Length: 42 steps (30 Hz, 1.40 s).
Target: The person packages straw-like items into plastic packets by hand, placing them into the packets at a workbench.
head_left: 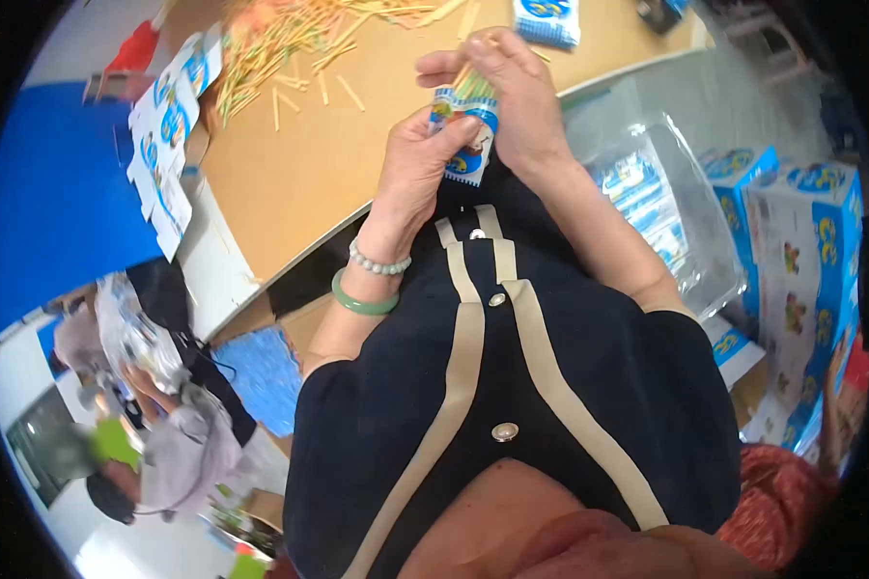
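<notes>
My left hand (420, 159) grips a small blue and white packet (473, 150) with a picture on it, thumb across its front. Thin yellow-green sticks (473, 85) stand up out of the packet's open top. Around those sticks curls my right hand (521, 101), its fingers bent over their upper ends. Beyond both hands, a big loose pile of similar sticks (280, 48) lies on the tan tabletop (309, 174). A filled blue and white packet (547, 21) rests at the table's far side.
Flattened printed cartons (169, 135) lie at the table's left edge. On the right are a clear plastic bin (661, 212) of packets and stacked printed boxes (801, 280). A person (179, 449) is at lower left; another person's red patterned clothing (777, 507) shows at lower right.
</notes>
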{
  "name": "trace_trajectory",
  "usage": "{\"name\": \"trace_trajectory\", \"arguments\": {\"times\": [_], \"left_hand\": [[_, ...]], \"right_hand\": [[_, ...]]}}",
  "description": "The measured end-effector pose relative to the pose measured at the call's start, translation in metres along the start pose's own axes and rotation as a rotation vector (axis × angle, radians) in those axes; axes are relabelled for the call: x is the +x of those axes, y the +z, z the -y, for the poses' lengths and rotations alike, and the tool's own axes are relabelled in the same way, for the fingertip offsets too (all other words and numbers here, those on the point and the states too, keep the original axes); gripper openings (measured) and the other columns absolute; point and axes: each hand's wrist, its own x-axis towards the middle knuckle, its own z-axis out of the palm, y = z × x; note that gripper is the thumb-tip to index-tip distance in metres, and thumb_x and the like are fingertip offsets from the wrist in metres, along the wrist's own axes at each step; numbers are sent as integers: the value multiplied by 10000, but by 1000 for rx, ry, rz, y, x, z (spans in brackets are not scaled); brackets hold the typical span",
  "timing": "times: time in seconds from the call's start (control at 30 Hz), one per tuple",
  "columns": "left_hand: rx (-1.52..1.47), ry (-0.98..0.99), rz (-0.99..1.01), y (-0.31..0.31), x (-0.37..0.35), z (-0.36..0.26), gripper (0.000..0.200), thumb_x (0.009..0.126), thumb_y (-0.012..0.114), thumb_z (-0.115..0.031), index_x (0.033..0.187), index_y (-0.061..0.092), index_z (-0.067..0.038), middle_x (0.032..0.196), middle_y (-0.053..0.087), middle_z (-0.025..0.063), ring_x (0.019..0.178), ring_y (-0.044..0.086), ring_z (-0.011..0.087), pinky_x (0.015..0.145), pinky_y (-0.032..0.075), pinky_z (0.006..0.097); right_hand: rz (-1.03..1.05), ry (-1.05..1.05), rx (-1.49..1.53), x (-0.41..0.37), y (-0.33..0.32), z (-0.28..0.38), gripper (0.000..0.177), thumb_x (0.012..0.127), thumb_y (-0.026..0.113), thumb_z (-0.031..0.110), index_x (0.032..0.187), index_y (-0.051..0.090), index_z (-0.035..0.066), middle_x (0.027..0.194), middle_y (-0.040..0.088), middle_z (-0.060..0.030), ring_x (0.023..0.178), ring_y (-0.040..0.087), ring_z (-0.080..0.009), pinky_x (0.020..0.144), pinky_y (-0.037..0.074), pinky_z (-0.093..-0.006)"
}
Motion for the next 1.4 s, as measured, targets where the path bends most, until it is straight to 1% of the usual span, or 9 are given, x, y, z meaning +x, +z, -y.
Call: {"name": "trace_trajectory", "arguments": {"times": [0.4,0.7,0.9,0.93,0.97,1.0,1.07,1.17,1.4], "left_hand": [[-44,72,23,-16,5,-20,178,860,680,-136,987,670,-11,843,669,12,730,596,62,662,475,196],[-58,114,24,-20,2,-17,179,849,692,-127,978,667,-6,837,665,7,725,586,53,660,470,194],[160,119,-116,-21,2,-18,142,874,632,-142,931,663,-15,817,641,13,729,574,83,660,457,242],[253,90,-167,-17,0,-25,172,886,596,-170,940,655,-17,840,631,26,764,574,102,674,453,269],[302,78,-201,-17,1,-24,190,892,587,-175,963,645,-9,886,631,34,798,572,107,682,455,281],[378,222,-101,-34,4,-12,196,893,578,-158,988,634,5,930,629,49,836,582,118,696,474,298],[395,196,-237,-38,7,-11,211,883,575,-90,1061,604,19,1009,616,83,918,600,161,775,504,299],[391,196,-162,-41,10,-15,235,931,550,-170,1114,555,-24,1043,604,80,913,602,172,788,499,305],[384,155,-96,-7,22,-15,329,885,599,-96,1201,544,-20,1066,608,66,943,601,166,810,496,299]], "right_hand": [[130,-274,-346,23,13,-3,238,964,468,195,891,558,-13,1003,656,-214,965,627,-217,871,480,-321],[45,-128,-329,16,18,-9,225,957,486,184,868,572,-3,1004,662,-192,939,636,-209,862,482,-309],[71,-74,-498,13,25,-13,149,898,559,109,900,640,-16,991,668,-101,917,630,-149,793,507,-274],[80,16,-414,19,23,-21,144,874,578,101,913,661,-11,978,663,-68,869,617,-118,745,509,-256],[170,-108,-438,27,11,-39,147,874,585,118,914,663,0,920,663,-54,800,604,-103,689,501,-247],[121,-109,-625,24,16,-35,183,842,617,170,920,665,12,829,658,-48,727,582,-90,654,488,-257],[32,-444,-1014,29,17,-50,154,760,626,213,790,642,63,747,647,-145,716,643,-275,642,488,-342],[-13,-445,-833,18,19,-47,264,759,570,310,713,629,57,762,623,-203,724,610,-375,649,474,-448],[48,-290,-250,24,-14,-25,192,811,591,225,776,627,40,831,632,-123,802,613,-253,742,479,-362]]}}
